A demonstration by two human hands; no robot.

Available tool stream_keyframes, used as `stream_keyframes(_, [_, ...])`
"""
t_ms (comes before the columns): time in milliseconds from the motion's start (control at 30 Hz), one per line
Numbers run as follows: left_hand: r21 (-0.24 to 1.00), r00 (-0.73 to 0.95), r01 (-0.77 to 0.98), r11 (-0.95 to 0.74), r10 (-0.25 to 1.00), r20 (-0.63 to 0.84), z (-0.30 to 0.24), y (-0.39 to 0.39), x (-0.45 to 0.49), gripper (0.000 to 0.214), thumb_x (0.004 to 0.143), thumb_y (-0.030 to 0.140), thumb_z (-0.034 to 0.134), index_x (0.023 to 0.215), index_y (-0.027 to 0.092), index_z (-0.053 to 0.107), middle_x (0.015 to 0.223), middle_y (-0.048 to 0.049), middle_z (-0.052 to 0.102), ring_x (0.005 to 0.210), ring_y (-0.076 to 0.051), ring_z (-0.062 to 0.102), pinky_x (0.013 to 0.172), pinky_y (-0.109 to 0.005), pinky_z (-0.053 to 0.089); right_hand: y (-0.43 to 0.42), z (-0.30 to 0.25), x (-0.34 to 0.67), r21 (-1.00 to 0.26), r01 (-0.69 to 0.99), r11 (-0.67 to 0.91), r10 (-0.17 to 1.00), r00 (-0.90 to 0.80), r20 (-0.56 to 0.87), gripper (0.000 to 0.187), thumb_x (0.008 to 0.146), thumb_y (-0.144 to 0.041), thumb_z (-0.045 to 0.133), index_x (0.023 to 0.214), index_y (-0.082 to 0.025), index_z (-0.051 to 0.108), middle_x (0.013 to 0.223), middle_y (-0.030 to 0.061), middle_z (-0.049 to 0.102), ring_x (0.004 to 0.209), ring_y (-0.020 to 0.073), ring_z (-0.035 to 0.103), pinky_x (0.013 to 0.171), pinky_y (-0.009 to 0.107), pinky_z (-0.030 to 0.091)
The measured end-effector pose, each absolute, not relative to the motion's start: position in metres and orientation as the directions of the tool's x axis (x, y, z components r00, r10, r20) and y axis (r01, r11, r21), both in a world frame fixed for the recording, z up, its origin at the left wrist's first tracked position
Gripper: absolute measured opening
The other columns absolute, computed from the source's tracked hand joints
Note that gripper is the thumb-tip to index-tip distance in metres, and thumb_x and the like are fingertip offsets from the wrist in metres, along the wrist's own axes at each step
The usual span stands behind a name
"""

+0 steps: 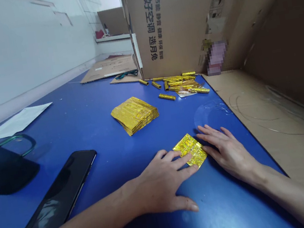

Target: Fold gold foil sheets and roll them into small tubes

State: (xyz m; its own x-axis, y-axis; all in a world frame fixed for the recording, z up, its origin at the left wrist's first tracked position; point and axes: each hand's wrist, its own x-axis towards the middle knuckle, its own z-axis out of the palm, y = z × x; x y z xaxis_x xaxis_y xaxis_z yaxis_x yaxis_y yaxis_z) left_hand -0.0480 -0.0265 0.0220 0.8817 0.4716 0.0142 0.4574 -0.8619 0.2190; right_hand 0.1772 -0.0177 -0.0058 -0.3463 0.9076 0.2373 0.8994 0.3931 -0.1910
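A shiny gold foil paper square with a crease or seam across its middle lies flat on the blue table. My left hand is spread, its fingertips resting on the paper's left and near edges, the thumb stretched out over the tabletop. At the paper's right corner, my right hand lies palm down with fingers extended, the thumb touching the edge. Farther back sits a stack of gold foil papers. Several rolled gold foil tubes are piled near the cardboard at the back.
To my left are a black phone, a dark mug and a white paper sheet. A large cardboard box stands behind the tubes, with flat cardboard beside it. Thin clear strands trail over cardboard at right.
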Motion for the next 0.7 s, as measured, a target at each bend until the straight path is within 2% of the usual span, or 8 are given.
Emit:
stream_keyframes(67, [0.216, 0.882, 0.456, -0.863, 0.472, 0.023, 0.021, -0.026, -0.048, 0.068, 0.074, 0.066, 0.035, 0.125, 0.022, 0.037, 0.131, -0.0088, 0.039, 0.114, -0.032, 0.035, 0.09, -0.047, 0.025, -0.026, 0.002, 0.169, -0.157, 0.861, 0.485, 0.865, -0.445, 0.233, 0.037, 0.087, -0.029, 0.032, 0.121, -0.019, 0.046, 0.133, 0.0061, 0.037, 0.124, 0.0194, 0.027, 0.101, 0.049, 0.019])
stream_keyframes(133, [0.217, 0.878, 0.461, -0.86, 0.478, 0.027, 0.019, -0.027, -0.047, 0.066, 0.073, 0.066, 0.037, 0.121, 0.022, 0.042, 0.128, -0.0087, 0.042, 0.114, -0.031, 0.036, 0.091, -0.046, 0.024, -0.035, 0.01, 0.16, -0.171, 0.781, 0.6, 0.8, -0.586, 0.133, 0.048, 0.087, -0.039, 0.031, 0.129, -0.016, 0.035, 0.136, 0.0081, 0.03, 0.126, 0.0194, 0.021, 0.102, 0.048, 0.017])
stream_keyframes(233, [0.22, 0.876, 0.464, -0.858, 0.481, 0.032, 0.019, -0.027, -0.047, 0.063, 0.073, 0.065, 0.039, 0.117, 0.02, 0.046, 0.124, -0.0089, 0.046, 0.114, -0.031, 0.036, 0.091, -0.045, 0.024, -0.043, 0.013, 0.155, -0.219, 0.713, 0.667, 0.725, -0.688, -0.032, 0.073, 0.082, -0.055, 0.033, 0.135, -0.009, 0.015, 0.139, 0.014, 0.016, 0.128, 0.0222, 0.013, 0.102, 0.047, 0.017])
stream_keyframes(300, [0.222, 0.881, 0.454, -0.863, 0.471, 0.031, 0.02, -0.027, -0.047, 0.064, 0.075, 0.064, 0.037, 0.121, 0.02, 0.042, 0.127, -0.0094, 0.043, 0.115, -0.031, 0.035, 0.091, -0.045, 0.024, -0.042, 0.01, 0.159, -0.203, 0.732, 0.65, 0.736, -0.673, -0.07, 0.077, 0.08, -0.058, 0.031, 0.136, -0.009, 0.01, 0.14, 0.0143, 0.011, 0.128, 0.0238, 0.009, 0.102, 0.049, 0.014])
stream_keyframes(400, [0.224, 0.886, 0.447, -0.866, 0.463, 0.024, 0.021, -0.026, -0.047, 0.067, 0.075, 0.066, 0.034, 0.126, 0.022, 0.036, 0.13, -0.01, 0.038, 0.116, -0.031, 0.035, 0.091, -0.046, 0.024, -0.036, 0.003, 0.168, -0.156, 0.785, 0.599, 0.786, -0.614, -0.072, 0.073, 0.081, -0.057, 0.029, 0.136, -0.014, 0.008, 0.141, 0.0113, 0.007, 0.128, 0.0247, 0.004, 0.101, 0.052, 0.01])
stream_keyframes(533, [0.217, 0.876, 0.463, -0.859, 0.481, 0.033, 0.019, -0.027, -0.047, 0.069, 0.073, 0.068, 0.035, 0.125, 0.023, 0.037, 0.131, -0.0135, 0.036, 0.116, -0.032, 0.035, 0.09, -0.046, 0.025, -0.03, 0.0, 0.172, -0.122, 0.823, 0.555, 0.819, -0.566, -0.089, 0.072, 0.082, -0.057, 0.028, 0.137, -0.016, 0.006, 0.142, 0.0092, 0.005, 0.129, 0.0241, 0.003, 0.101, 0.052, 0.008])
stream_keyframes(700, [0.184, 0.854, 0.496, -0.848, 0.515, 0.07, 0.015, -0.034, -0.045, 0.071, 0.07, 0.069, 0.038, 0.122, 0.02, 0.041, 0.129, -0.0176, 0.036, 0.113, -0.032, 0.036, 0.089, -0.046, 0.025, -0.027, 0.006, 0.171, -0.136, 0.823, 0.552, 0.814, -0.567, -0.126, 0.067, 0.083, -0.056, 0.024, 0.136, -0.021, 0.006, 0.142, 0.0043, 0.005, 0.129, 0.0238, 0.003, 0.101, 0.053, 0.009])
